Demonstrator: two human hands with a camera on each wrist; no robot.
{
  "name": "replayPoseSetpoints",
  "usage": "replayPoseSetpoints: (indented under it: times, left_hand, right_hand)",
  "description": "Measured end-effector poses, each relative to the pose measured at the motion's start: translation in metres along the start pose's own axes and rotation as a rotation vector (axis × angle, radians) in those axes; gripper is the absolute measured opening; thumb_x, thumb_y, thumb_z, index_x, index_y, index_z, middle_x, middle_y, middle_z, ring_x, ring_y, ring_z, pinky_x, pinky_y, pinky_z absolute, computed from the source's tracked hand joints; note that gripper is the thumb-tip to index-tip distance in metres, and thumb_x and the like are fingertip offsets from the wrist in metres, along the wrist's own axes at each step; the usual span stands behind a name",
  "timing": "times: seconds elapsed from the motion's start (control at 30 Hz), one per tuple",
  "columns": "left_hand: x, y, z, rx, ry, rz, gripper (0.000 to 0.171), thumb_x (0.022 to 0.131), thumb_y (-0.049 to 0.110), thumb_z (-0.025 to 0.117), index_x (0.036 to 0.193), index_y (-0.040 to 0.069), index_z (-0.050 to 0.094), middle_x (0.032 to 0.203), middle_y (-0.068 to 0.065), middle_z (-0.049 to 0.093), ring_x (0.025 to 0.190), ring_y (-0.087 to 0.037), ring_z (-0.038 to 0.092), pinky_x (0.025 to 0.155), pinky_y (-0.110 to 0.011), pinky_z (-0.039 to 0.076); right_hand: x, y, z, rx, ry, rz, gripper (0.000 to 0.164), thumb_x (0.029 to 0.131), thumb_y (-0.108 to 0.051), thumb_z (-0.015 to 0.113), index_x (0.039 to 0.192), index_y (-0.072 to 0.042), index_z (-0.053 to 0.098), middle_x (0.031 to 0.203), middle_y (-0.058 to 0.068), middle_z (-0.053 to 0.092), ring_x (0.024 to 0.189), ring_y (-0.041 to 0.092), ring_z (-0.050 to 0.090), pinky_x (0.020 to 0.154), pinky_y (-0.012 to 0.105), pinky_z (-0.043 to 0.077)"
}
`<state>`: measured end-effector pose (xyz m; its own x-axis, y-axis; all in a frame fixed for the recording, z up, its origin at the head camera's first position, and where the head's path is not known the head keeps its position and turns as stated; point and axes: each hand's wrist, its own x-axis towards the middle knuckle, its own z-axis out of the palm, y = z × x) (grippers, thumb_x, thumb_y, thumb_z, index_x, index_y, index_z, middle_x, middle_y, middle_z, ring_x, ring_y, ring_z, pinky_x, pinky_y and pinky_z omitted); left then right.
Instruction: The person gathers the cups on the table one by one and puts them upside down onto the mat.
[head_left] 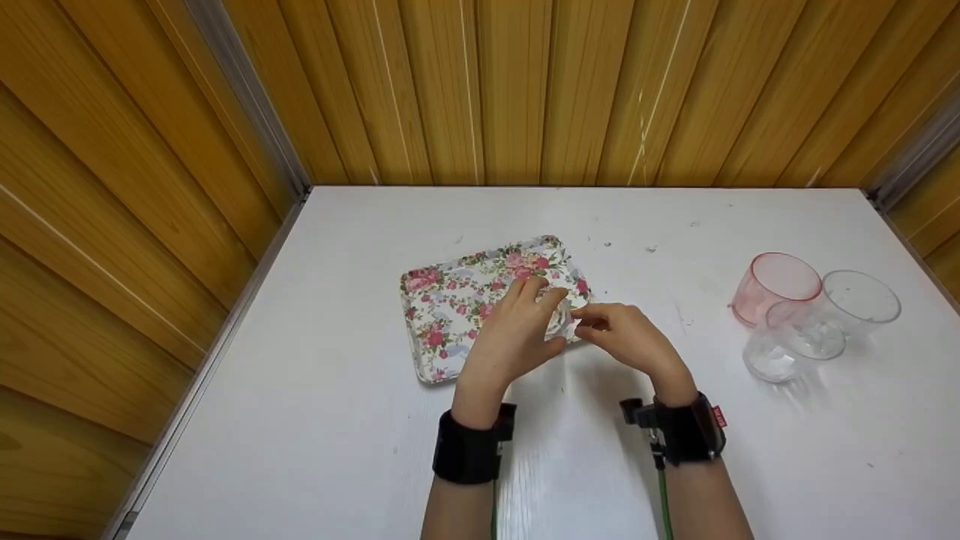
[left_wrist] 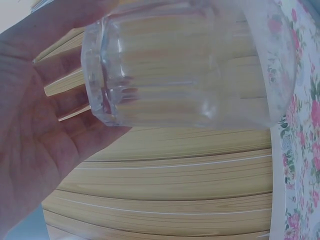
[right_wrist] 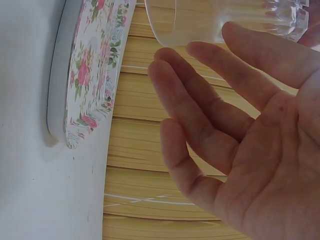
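My left hand holds a clear drinking glass upside down, its fingers and thumb about the thick faceted base. The rim points down, close over a floral tray printed with pink roses. On the right side of the glass, my right hand has its thumb and fingertips right at the glass wall, the fingers loosely bent. In the right wrist view the remaining fingers are spread apart, with nothing in the palm. In the head view the hands hide much of the glass.
Three tumblers stand grouped on the right of the white table: a pink glass, a clear glass behind it, and another clear glass nearer. Wood-patterned panels enclose the table at the back and sides.
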<state>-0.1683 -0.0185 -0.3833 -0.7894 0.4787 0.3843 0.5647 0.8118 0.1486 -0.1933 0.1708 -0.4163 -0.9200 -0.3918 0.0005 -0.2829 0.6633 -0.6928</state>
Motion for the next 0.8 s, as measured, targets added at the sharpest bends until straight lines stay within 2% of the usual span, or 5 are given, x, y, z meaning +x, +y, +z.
replayPoseSetpoints:
  times: [0.4,0.8]
  left_hand:
    - [0.0012,-0.0003,-0.0009,0.003,-0.012,-0.001,0.051,0.075,0.034,0.072,0.119,0.013,0.056,0.12,-0.008,0.052,0.113,-0.022,0.049,0.087,-0.028,0.049]
    - [0.002,-0.002,0.0012,-0.016,-0.047,-0.036,0.053,0.074,0.036,0.072,0.12,0.015,0.055,0.121,-0.008,0.052,0.113,-0.022,0.048,0.089,-0.031,0.047]
  right_hand:
    - [-0.0004,0.0002,-0.0008,-0.011,-0.01,-0.009,0.028,0.087,-0.013,0.058,0.113,-0.003,0.063,0.095,0.011,0.068,0.089,0.024,0.063,0.076,0.041,0.051]
    - [-0.0029,0.0021,-0.0052,-0.013,0.013,-0.001,0.031,0.087,-0.014,0.058,0.116,-0.004,0.061,0.097,0.012,0.068,0.091,0.027,0.063,0.078,0.043,0.05]
